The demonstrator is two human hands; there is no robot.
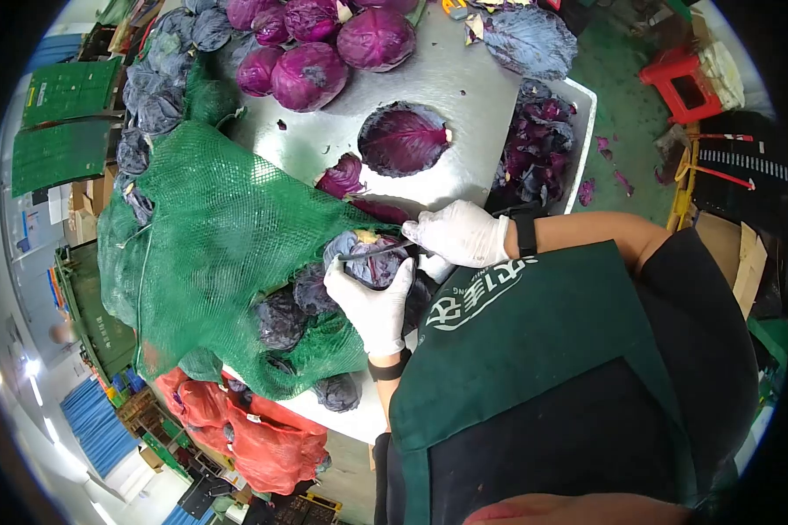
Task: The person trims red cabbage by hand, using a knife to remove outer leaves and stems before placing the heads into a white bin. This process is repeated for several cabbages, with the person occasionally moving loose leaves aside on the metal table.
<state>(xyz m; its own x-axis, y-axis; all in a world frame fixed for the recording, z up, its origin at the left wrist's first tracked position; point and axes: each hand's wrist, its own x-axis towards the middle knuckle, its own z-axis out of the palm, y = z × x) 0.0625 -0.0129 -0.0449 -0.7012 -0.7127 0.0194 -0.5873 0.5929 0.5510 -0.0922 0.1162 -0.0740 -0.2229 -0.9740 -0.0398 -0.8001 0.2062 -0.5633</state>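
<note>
My right hand [460,234], in a white glove, grips a knife [378,252] whose thin blade lies across a red cabbage [383,268]. The cabbage has dull outer leaves and a pale stem end at the blade. My left hand [369,302], also gloved, cups that cabbage from the near side, thumb and fingers spread around it. More unpeeled cabbages [280,319] rest beside it at the mouth of a green mesh sack [228,219]. Just beyond my hands, a loose purple leaf [341,175] and a large cupped leaf [404,138] lie on the metal table [473,83].
Shiny peeled cabbages [309,76] are grouped at the far side, with dull unpeeled ones [158,109] along the left. A white bin [584,144] of leaf scraps stands at the table's right edge. Red mesh sacks [263,437] sit lower left; a red stool [678,83] is on the floor.
</note>
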